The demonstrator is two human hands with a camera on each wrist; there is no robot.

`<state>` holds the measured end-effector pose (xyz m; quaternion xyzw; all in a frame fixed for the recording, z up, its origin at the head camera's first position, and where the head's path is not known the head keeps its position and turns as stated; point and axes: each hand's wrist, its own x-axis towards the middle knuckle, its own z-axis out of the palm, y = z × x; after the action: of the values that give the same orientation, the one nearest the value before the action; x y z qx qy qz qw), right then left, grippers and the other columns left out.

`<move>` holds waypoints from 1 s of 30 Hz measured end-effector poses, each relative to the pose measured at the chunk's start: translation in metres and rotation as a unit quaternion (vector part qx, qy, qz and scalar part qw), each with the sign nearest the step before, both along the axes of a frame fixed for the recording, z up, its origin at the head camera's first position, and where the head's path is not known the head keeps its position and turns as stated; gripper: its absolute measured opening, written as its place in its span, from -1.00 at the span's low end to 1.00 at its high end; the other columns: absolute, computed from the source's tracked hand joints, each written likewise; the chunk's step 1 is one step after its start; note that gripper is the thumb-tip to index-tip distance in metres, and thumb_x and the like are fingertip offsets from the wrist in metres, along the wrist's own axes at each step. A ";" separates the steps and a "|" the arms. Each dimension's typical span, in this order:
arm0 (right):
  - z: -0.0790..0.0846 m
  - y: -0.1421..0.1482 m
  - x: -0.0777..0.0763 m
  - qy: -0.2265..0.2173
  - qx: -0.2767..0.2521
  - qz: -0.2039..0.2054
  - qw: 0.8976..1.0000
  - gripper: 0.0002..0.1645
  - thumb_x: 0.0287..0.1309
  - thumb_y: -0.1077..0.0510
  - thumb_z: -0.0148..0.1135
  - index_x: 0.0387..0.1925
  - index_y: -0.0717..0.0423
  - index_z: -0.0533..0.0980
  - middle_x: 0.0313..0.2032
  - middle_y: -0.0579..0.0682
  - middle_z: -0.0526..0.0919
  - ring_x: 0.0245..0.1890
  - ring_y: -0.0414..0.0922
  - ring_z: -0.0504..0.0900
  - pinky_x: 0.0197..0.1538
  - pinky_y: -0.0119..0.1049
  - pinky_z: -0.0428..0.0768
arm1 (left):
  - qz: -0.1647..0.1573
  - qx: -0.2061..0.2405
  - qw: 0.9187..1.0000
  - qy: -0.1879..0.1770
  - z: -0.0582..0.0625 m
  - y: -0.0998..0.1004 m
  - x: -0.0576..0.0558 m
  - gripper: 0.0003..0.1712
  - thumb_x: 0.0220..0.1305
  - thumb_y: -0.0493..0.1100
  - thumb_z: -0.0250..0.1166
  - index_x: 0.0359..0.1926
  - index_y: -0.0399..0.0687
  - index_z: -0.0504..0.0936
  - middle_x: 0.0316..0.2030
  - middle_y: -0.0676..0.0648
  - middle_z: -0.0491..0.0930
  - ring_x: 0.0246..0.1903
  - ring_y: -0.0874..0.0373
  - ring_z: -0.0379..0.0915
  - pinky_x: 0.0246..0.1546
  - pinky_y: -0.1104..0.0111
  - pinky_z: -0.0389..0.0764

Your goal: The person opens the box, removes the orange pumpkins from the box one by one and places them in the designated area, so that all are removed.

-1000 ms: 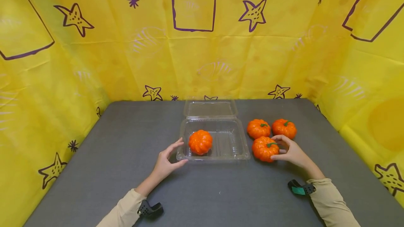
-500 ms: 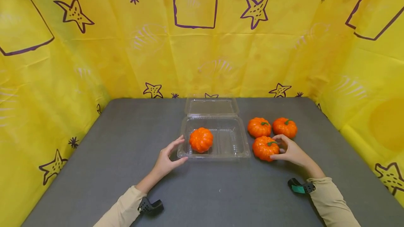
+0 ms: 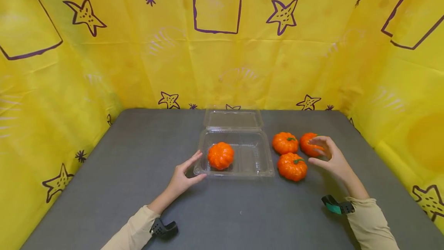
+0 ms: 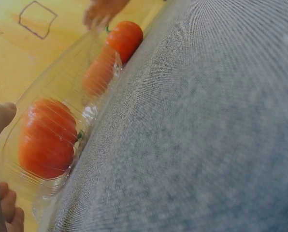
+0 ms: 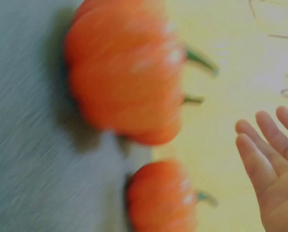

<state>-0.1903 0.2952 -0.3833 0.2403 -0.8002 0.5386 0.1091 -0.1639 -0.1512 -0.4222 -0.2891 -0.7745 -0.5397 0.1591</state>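
Observation:
A clear plastic clamshell container (image 3: pixel 254 157) lies with its lid (image 3: pixel 233 119) folded back. One orange pumpkin (image 3: pixel 221 156) sits in its left half, stem out of sight in the head view; the left wrist view shows that pumpkin (image 4: pixel 47 138) through the plastic wall. My left hand (image 3: pixel 181 176) rests at the container's left front corner, thumb and fingers spread. To the right stand three more pumpkins with green stems: a front one (image 3: pixel 292 167), a back left one (image 3: pixel 285 143) and a back right one (image 3: pixel 309 144). My right hand (image 3: pixel 331 158) hovers beside them, fingers spread and empty, partly covering the back right pumpkin.
The dark grey table (image 3: pixel 222 215) ends at yellow cloth walls (image 3: pixel 222 57) at the back and both sides. Black camera mounts are strapped at the left wrist (image 3: pixel 164 228) and the right wrist (image 3: pixel 338 205).
My right hand has come off the front pumpkin and moved up and to the right, toward the back right pumpkin. My left hand and the container have stayed in place.

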 end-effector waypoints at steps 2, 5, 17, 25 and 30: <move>0.013 -0.010 0.002 0.019 0.016 -0.013 1.000 -0.32 -0.15 0.52 0.27 0.06 0.40 0.21 -0.02 0.27 0.35 -0.01 -0.16 0.38 0.00 -0.53 0.34 | 0.004 -0.002 1.000 0.000 0.000 -0.001 0.000 -0.30 -0.22 -0.51 0.40 0.04 -0.59 0.35 0.05 -0.44 0.32 0.06 -0.29 0.22 0.06 0.51 0.21; 0.034 -0.031 0.005 0.050 0.055 -0.035 0.997 -0.32 -0.17 0.49 0.30 0.07 0.36 0.28 0.01 0.25 0.37 0.01 -0.22 0.37 0.00 -0.55 0.32 | 0.003 -0.004 1.000 -0.006 0.000 -0.002 0.000 -0.28 -0.21 -0.50 0.40 0.05 -0.60 0.33 0.05 -0.44 0.32 0.07 -0.26 0.22 0.07 0.51 0.19; 0.059 -0.089 -0.001 0.106 0.073 0.058 0.990 -0.38 -0.20 0.54 0.29 0.01 0.41 0.34 0.08 0.33 0.35 0.07 -0.05 0.35 0.07 -0.30 0.36 | -0.018 0.024 0.999 -0.020 -0.005 0.000 -0.003 -0.34 -0.25 -0.54 0.40 -0.01 -0.61 0.38 0.07 -0.46 0.29 0.09 -0.24 0.19 0.03 0.10 0.25; 0.068 -0.113 -0.010 0.118 0.073 0.116 0.984 -0.27 -0.23 0.52 0.32 0.08 0.46 0.29 0.12 0.34 0.30 0.11 0.14 0.29 0.13 -0.25 0.28 | -0.007 0.048 0.998 -0.031 -0.005 -0.002 -0.003 -0.31 -0.32 -0.58 0.41 -0.03 -0.59 0.38 0.07 -0.47 0.29 0.11 -0.25 0.17 0.09 0.30 0.22; 0.067 -0.130 -0.017 0.119 0.061 0.147 0.980 -0.20 -0.25 0.53 0.33 0.12 0.51 0.23 0.13 0.39 0.26 0.13 0.19 0.26 0.10 -0.10 0.30 | 0.010 0.032 0.999 -0.030 -0.003 -0.002 -0.002 -0.29 -0.34 -0.52 0.45 -0.02 -0.53 0.41 0.05 -0.45 0.32 0.09 -0.24 0.21 0.06 0.24 0.24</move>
<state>-0.2075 0.1648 -0.3165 0.4233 -0.7691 0.4664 0.1083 -0.1656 -0.1532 -0.4255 -0.2596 -0.7642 -0.5708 0.1508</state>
